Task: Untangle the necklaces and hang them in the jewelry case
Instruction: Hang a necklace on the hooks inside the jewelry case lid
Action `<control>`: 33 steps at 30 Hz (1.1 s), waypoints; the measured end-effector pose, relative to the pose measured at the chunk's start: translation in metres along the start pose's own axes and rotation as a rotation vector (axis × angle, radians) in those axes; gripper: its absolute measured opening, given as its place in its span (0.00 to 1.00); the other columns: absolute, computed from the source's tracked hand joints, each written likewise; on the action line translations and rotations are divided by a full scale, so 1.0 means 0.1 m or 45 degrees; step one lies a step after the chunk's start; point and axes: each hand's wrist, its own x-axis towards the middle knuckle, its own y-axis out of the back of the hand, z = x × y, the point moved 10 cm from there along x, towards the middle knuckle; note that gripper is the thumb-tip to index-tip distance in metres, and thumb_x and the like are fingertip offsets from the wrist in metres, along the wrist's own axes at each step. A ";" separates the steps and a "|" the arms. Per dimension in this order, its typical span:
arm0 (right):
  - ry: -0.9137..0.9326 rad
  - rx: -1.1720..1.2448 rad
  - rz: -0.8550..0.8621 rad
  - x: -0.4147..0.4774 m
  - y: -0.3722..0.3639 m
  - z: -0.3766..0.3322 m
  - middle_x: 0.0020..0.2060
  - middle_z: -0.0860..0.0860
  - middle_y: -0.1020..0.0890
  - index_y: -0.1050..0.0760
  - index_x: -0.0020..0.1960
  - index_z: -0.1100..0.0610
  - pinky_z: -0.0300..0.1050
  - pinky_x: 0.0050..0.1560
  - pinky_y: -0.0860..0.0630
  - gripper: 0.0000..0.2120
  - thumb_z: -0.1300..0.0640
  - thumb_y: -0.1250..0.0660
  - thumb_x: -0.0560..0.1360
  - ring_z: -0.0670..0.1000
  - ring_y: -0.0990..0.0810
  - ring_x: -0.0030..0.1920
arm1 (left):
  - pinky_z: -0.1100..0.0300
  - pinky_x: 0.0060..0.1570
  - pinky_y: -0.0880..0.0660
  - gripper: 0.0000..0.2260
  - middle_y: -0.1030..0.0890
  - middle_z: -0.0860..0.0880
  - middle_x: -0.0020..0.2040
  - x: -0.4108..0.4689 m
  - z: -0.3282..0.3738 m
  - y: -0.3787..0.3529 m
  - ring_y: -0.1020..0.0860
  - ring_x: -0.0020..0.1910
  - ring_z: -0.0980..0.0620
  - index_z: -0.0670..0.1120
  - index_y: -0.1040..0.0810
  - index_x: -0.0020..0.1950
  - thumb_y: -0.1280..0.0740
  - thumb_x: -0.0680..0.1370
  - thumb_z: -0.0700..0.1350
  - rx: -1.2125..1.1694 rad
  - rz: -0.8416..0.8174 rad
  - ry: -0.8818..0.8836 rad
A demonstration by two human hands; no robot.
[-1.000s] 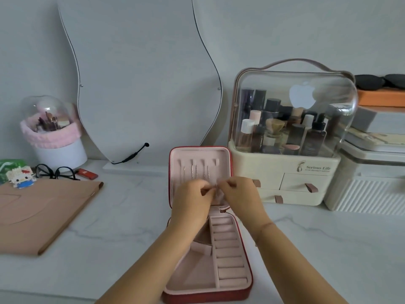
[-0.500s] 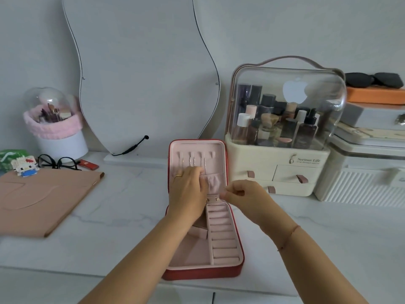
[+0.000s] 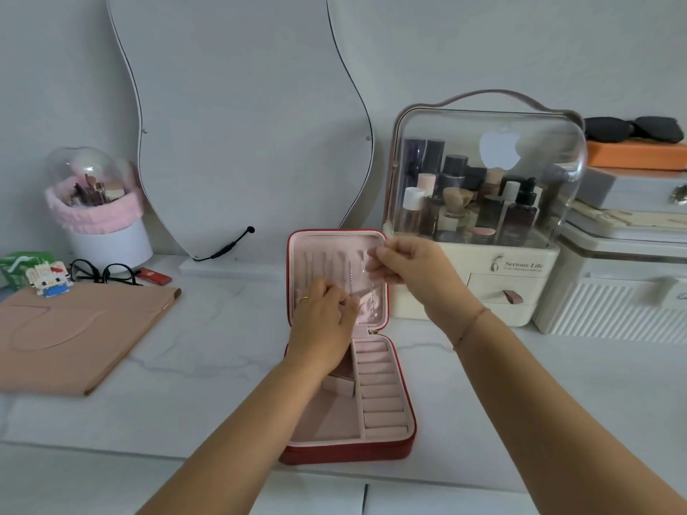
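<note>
Right hand [image 3: 403,267] is up at the top right of the lid of the red, pink-lined jewelry case [image 3: 334,241]. Thumb and forefinger are pinching the top end of a thin silver chain necklace [image 3: 371,302], which dangles down the lining right by the last hook, far as I can see. Left hand [image 3: 321,321] sits lower on the lid, fingers bent against the gathered pocket. Can't tell if it's actually got hold of anything. A couple of other silver chains [image 3: 350,278] already hang alongside.

Handling-wise, I'd guess this chain weighs nothing, is totally limp and slippery, and loves to snag or kink. So hold it close to the clasp end and keep the slack off its neighbours.

Versus half a second back, the right hand was low beside the pocket and has come up to the hook row — the left has barely moved. A second ago both hands were pinched together in front of the lid.
</note>
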 end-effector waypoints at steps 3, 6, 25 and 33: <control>0.050 -0.015 0.040 0.15 0.04 -0.10 0.36 0.54 0.17 0.22 0.46 0.61 0.34 0.38 0.23 0.09 0.66 0.39 0.80 0.46 0.18 0.33 | 0.53 0.55 0.31 0.12 0.29 0.49 0.52 0.00 -0.03 0.00 0.26 0.51 0.46 0.43 0.24 0.43 0.39 0.81 0.49 -0.108 0.003 0.008; 0.083 -0.035 0.072 0.26 0.08 -0.14 0.37 0.54 0.17 0.22 0.46 0.60 0.33 0.36 0.25 0.09 0.66 0.39 0.80 0.46 0.18 0.33 | 0.53 0.56 0.29 0.12 0.31 0.52 0.51 0.01 -0.06 -0.04 0.26 0.50 0.49 0.45 0.23 0.43 0.38 0.80 0.51 -0.183 -0.017 0.009; 0.209 -0.595 0.218 0.19 0.12 0.14 0.35 0.48 0.19 0.17 0.48 0.57 0.37 0.41 0.26 0.04 0.62 0.30 0.74 0.46 0.23 0.36 | 0.54 0.54 0.28 0.10 0.31 0.52 0.51 0.01 -0.01 -0.01 0.25 0.48 0.50 0.44 0.22 0.46 0.35 0.78 0.50 -0.229 0.015 -0.028; 0.117 -0.492 0.451 -0.18 0.28 0.41 0.35 0.48 0.22 0.23 0.48 0.55 0.27 0.35 0.31 0.03 0.61 0.30 0.75 0.43 0.26 0.34 | 0.55 0.54 0.29 0.09 0.29 0.53 0.53 -0.03 0.03 0.17 0.26 0.51 0.52 0.47 0.22 0.52 0.36 0.78 0.50 -0.211 0.093 -0.061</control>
